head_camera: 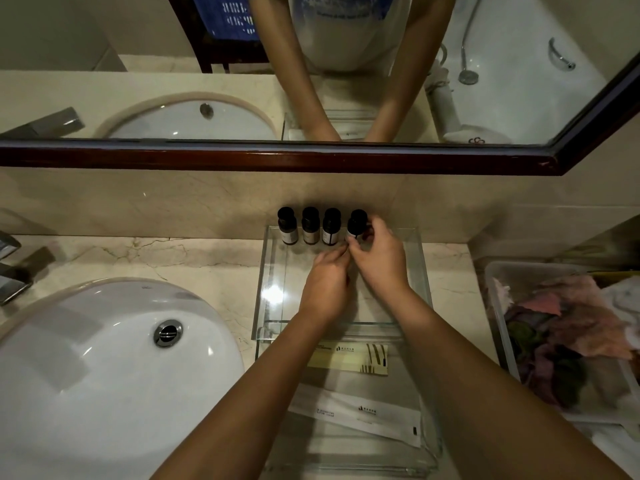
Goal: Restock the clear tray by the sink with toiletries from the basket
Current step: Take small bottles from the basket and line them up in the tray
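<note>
The right hand (377,261) has its fingers curled round a small dark-capped bottle (356,223), which stands upright, cap up, at the far end of the clear tray (266,271). Just left of that hand, three more bottles (310,225) stand the same way in a row across the tray. The left hand (325,282) lies against the right, fingertips at the bottle's foot; whether it grips, I cannot tell. Under the forearms a yellow packet (349,358) and a white packet (353,414) lie flat, lengthways across the tray.
</note>
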Demonstrator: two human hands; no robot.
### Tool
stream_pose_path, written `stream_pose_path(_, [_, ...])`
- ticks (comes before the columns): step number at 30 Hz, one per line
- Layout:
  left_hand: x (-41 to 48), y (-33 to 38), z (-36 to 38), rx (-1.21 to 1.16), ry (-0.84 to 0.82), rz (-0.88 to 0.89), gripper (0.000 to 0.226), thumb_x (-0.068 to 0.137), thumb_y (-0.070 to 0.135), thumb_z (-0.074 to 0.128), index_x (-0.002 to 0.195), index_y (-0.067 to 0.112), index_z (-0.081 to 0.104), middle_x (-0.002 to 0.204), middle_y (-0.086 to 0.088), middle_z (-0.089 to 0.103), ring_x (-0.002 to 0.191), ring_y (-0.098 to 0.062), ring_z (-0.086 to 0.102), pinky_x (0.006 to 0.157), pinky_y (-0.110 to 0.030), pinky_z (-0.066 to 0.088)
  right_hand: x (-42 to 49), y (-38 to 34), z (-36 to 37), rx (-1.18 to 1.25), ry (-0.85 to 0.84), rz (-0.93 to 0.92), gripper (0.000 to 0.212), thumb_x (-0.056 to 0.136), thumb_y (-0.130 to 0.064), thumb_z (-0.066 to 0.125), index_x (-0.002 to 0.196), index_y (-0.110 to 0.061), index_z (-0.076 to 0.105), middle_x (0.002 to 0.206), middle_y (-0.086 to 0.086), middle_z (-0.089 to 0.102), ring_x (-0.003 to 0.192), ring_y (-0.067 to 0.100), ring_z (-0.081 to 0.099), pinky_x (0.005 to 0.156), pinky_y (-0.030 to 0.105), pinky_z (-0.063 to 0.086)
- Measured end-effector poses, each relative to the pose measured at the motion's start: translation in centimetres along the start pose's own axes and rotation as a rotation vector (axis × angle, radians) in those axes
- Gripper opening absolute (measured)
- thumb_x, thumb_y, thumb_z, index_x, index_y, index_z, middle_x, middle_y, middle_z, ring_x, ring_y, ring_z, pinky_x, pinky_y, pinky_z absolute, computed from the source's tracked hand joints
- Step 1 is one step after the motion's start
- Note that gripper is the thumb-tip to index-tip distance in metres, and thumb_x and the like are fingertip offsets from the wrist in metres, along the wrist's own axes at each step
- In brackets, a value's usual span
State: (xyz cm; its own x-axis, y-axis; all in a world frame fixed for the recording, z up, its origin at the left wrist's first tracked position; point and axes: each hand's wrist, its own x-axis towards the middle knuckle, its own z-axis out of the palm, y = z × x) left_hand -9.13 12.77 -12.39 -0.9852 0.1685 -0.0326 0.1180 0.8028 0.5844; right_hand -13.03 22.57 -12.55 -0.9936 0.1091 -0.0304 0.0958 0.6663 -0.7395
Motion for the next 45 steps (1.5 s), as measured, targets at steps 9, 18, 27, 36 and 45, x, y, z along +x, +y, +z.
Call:
stream_pose_path(9, [-0.1,0.4,0.0,-0.005,-0.01,-0.044,0.05,0.092,0.003,0.043,0.142,0.007,0.038,0.147,-0.011,0.039,0.136,-0.024,0.031,0.111,-0.022,0.02,-0.5,-0.2,-0.9,0.059,-0.072,0.028,0.049,0.087,-0.024,0.063,0.132,-0.02,0.044,0.126,0.006,0.059,0.115,0.023,0.055,0.097,0.037,0.047])
stream_pose_path(18, [-2.6,0.4,-1.1,0.028,0.027,-0.118,0.044,0.093,0.011,0.047,0.137,0.013,0.046,0.14,-0.004,0.047,0.13,-0.019,0.035,0.104,-0.021,0.028,-4.0,0.2,-4.0,0.139,-0.056,0.088,0.043,0.087,-0.01,0.061,0.128,-0.014,0.049,0.121,0.004,0.058,0.109,0.02,0.056,0.089,0.028,0.045])
stream_pose_path(27, [-11.5,-1.8,-8.3,0.086,0.129,-0.269,0.032,0.094,0.017,0.046,0.124,0.016,0.057,0.128,0.001,0.054,0.12,-0.019,0.045,0.088,-0.035,0.048,-8.2,-5.6,-4.8,-0.171,-0.391,-0.226,0.026,0.091,-0.024,0.056,0.115,-0.015,0.06,0.119,0.003,0.061,0.097,0.016,0.056,0.076,0.022,0.037])
stream_pose_path(36, [-30.9,-6.8,-22.0,0.215,0.348,-0.661,0.038,0.093,0.036,0.047,0.129,0.024,0.051,0.13,0.007,0.051,0.124,-0.015,0.043,0.087,-0.033,0.047,-17.9,-23.4,0.1,-0.346,-0.635,-0.779,0.03,0.09,-0.027,0.057,0.119,-0.017,0.059,0.119,0.004,0.061,0.106,0.02,0.057,0.087,0.029,0.043])
stream_pose_path(45, [-60.3,-10.1,-26.4,0.179,0.478,-1.131,0.037,0.088,0.042,0.05,0.119,0.023,0.055,0.122,-0.003,0.055,0.115,-0.025,0.054,0.089,-0.036,0.047,-42.7,-36.6,10.2,-0.479,-0.914,-1.33,0.035,0.091,-0.031,0.055,0.123,-0.017,0.057,0.123,0.006,0.06,0.11,0.023,0.056,0.091,0.03,0.043])
